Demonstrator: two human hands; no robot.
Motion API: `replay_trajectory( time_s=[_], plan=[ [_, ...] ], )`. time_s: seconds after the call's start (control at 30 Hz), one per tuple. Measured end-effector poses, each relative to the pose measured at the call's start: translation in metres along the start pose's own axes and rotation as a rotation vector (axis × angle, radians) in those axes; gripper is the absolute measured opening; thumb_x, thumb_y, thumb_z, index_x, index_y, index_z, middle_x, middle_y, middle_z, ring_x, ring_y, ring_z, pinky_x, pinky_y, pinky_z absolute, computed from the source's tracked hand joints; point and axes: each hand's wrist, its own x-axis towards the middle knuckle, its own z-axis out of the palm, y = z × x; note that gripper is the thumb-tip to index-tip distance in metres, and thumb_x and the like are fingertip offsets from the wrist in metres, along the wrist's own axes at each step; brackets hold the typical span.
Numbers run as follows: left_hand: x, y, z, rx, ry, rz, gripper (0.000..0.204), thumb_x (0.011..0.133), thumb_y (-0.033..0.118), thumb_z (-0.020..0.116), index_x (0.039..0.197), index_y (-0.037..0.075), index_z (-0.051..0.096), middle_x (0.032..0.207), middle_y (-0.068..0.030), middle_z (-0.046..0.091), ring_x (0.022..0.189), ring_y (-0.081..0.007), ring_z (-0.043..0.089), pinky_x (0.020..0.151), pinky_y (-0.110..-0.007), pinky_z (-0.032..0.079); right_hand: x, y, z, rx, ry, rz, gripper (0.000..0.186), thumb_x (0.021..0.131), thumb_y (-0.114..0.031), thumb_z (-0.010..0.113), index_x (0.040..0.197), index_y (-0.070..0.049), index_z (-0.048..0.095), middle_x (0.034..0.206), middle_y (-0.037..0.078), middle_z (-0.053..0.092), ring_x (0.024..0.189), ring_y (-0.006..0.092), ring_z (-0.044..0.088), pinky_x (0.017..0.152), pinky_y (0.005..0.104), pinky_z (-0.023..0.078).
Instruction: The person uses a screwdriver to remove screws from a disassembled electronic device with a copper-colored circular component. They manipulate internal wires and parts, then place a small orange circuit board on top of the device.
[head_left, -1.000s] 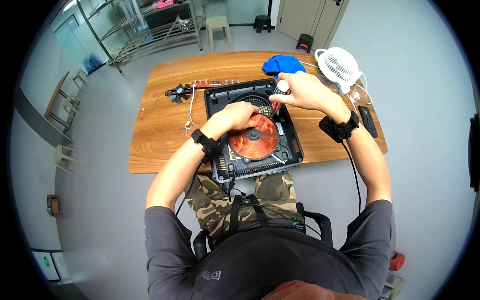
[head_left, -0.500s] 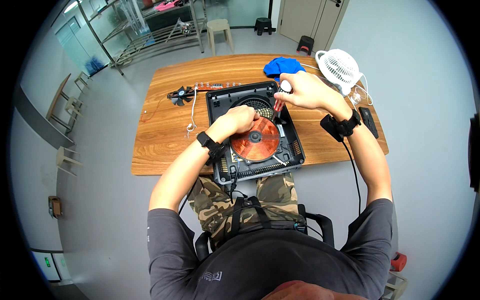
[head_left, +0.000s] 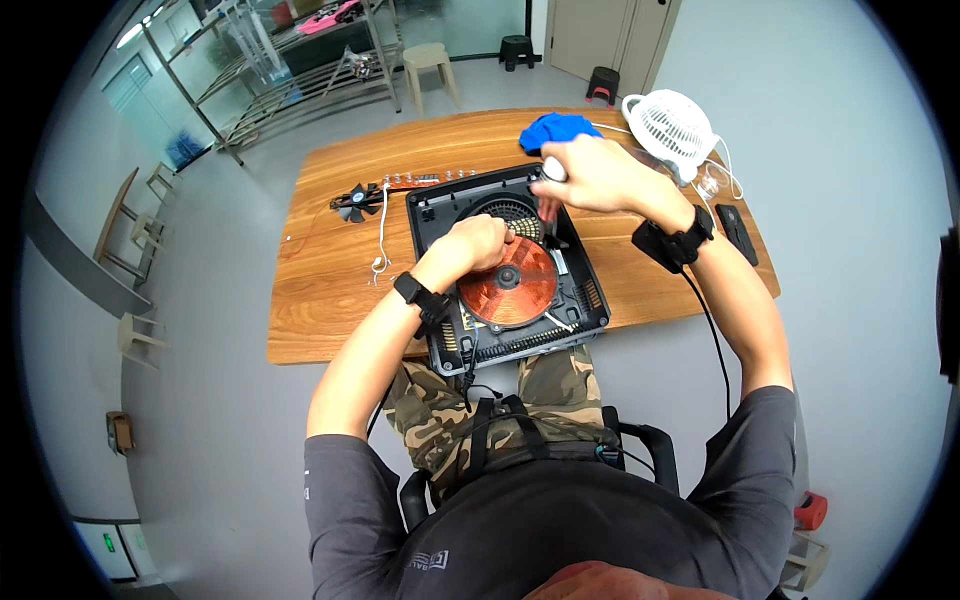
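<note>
An open black induction cooker housing (head_left: pixel 590 265) lies on the table in front of me. Inside it sits a round copper coil (head_left: pixel 525 292) with a dark centre. My left hand (head_left: pixel 480 243) is closed at the coil's far left rim, fingers curled; the tips are partly hidden. My right hand (head_left: pixel 595 175) grips a screwdriver (head_left: pixel 549 207) with a red and white handle, held steeply over the coil's far right edge. The screwdriver's tip is hard to make out. Beyond the coil shows a round black vent grille (head_left: pixel 512 212) of the housing.
Left of the housing lie a small black fan (head_left: pixel 357 203), an orange circuit strip (head_left: pixel 420 181) and a white cable (head_left: pixel 383 235). A blue cloth (head_left: pixel 556 131), a white fan (head_left: pixel 672 130) and a black flat device (head_left: pixel 737 235) rest along the wooden table's (head_left: pixel 320 300) far and right sides.
The screwdriver handle has turned and blurred in my right hand, whose wrist has shifted slightly. My left hand stays at the coil's rim. The whole view has tilted a little.
</note>
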Motion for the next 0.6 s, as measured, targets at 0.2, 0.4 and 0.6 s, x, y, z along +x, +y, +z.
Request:
replay_trajectory(
  time_s=[0.2, 0.4, 0.6],
  plan=[
    [-0.006, -0.015, -0.001, -0.045, -0.023, 0.038, 0.033, 0.098, 0.021, 0.063, 0.125, 0.009, 0.077, 0.115, -0.0204, 0.076, 0.110, -0.0390, 0.071, 0.098, -0.047, 0.056, 0.008, -0.036, -0.033, -0.110, 0.062, -0.045, 0.043, 0.097, -0.041, 0.069, 0.110, 0.000, 0.069, 0.084, 0.019, 0.076, 0.082, 0.0404, 0.075, 0.079, 0.0440, 0.060],
    [-0.004, -0.015, 0.003, -0.024, 0.016, 0.066, 0.032, 0.099, 0.019, 0.061, 0.126, 0.012, 0.077, 0.115, -0.0197, 0.076, 0.110, -0.0390, 0.071, 0.097, -0.047, 0.057, -0.040, 0.020, -0.023, 0.175, 0.161, 0.037, 0.030, 0.100, -0.028, 0.069, 0.111, 0.000, 0.071, 0.093, 0.018, 0.078, 0.087, 0.0356, 0.077, 0.080, 0.0389, 0.059],
    [0.003, -0.021, 0.004, -0.078, 0.009, 0.089, 0.033, 0.097, 0.015, 0.062, 0.126, 0.015, 0.077, 0.117, -0.0181, 0.076, 0.113, -0.0373, 0.071, 0.099, -0.046, 0.057, -0.130, 0.068, 0.023, 0.037, 0.371, 0.129, 0.035, 0.094, -0.018, 0.075, 0.122, 0.002, 0.071, 0.104, 0.022, 0.075, 0.094, 0.0371, 0.074, 0.083, 0.0411, 0.058]
  ],
)
